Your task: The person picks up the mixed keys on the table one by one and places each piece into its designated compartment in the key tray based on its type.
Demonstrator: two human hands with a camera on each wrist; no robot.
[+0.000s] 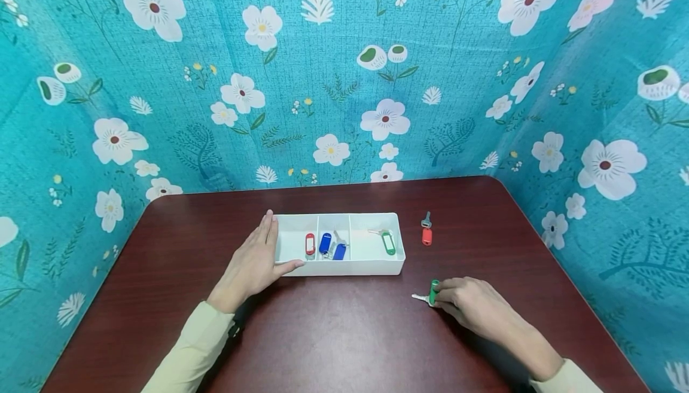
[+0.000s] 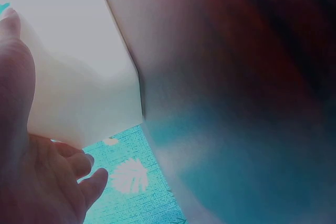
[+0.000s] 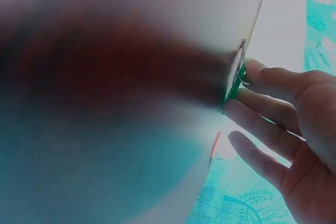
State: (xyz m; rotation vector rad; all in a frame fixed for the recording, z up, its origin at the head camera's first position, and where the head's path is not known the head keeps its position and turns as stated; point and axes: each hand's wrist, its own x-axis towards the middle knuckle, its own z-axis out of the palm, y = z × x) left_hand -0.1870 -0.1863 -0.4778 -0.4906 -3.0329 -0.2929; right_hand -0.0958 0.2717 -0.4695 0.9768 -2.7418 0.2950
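My left hand [image 1: 253, 261] rests at the left end of a white divided tray [image 1: 344, 267], with straight fingers along its left wall and the thumb at the front wall. My right hand [image 1: 476, 306] pinches a green key tag [image 1: 433, 291] between thumb and fingers, its silver key [image 1: 421, 298] pointing left, right of the tray's front corner. In the right wrist view the green key tag [image 3: 233, 90] is seen edge-on. In the tray, a red key tag [image 1: 310, 244] lies in the left compartment, two blue key tags [image 1: 325, 243] in the middle, and another green key tag [image 1: 388, 242] with a key in the right.
A red key tag [image 1: 427, 237] with a key [image 1: 426, 219] lies on the dark brown table [image 1: 344, 333], right of the tray. Blue floral cloth [image 1: 344, 82] hangs behind the table and along its sides.
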